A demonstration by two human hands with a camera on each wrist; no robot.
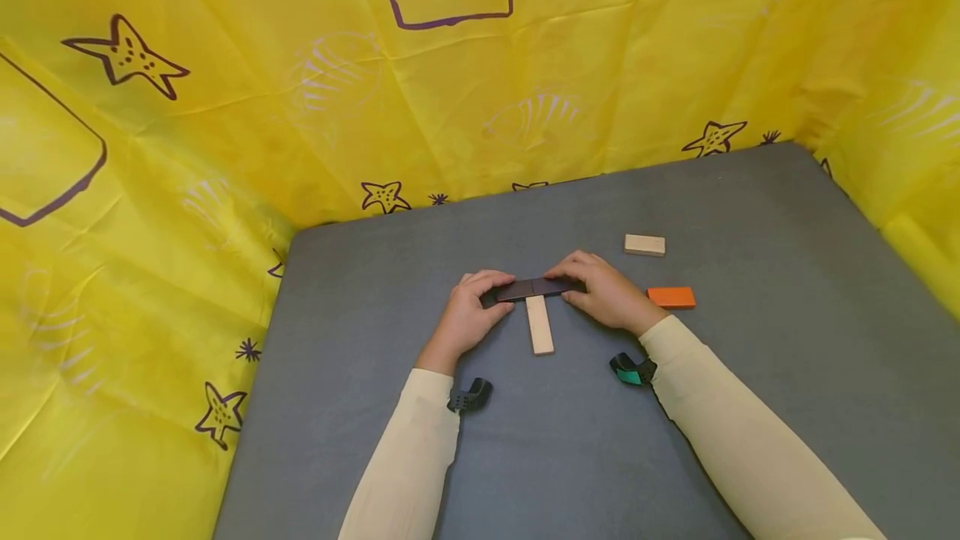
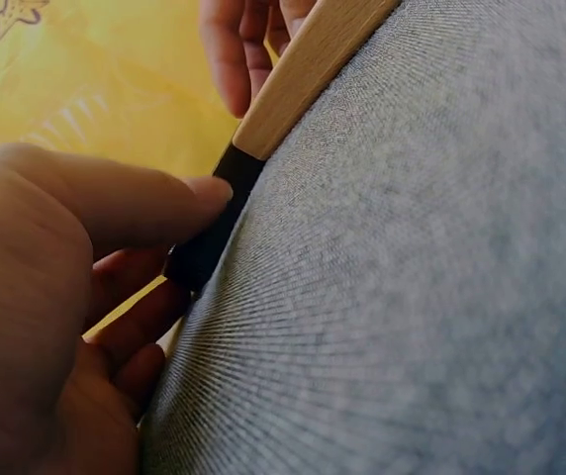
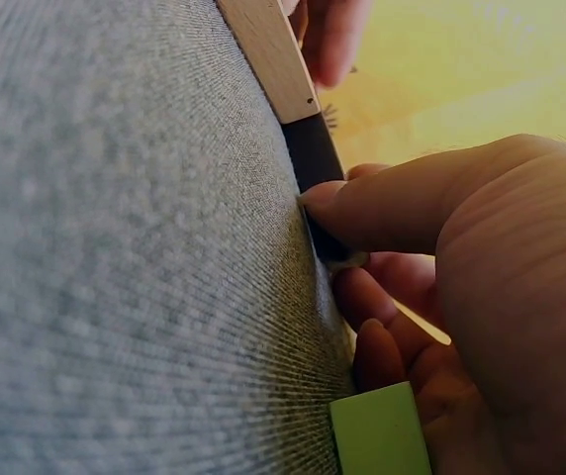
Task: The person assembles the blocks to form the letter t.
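Observation:
Two black blocks lie end to end on the grey cloth, a thin seam between them. My left hand (image 1: 467, 317) pinches the left black block (image 1: 514, 291), its thumb (image 2: 199, 198) on the near side and fingers on the far side. My right hand (image 1: 604, 291) holds the right black block (image 1: 553, 285) the same way, with the thumb (image 3: 337, 208) along its near face. From the middle of this black row a plain wooden block (image 1: 540, 326) runs toward me, its far end right at the seam, forming a T.
Beyond my right hand lie another wooden block (image 1: 644, 245) and an orange block (image 1: 671, 298). A light green block (image 3: 380, 435) shows beside my right fingers in the right wrist view. Yellow patterned cloth (image 1: 465, 107) hangs around the grey table (image 1: 540, 457).

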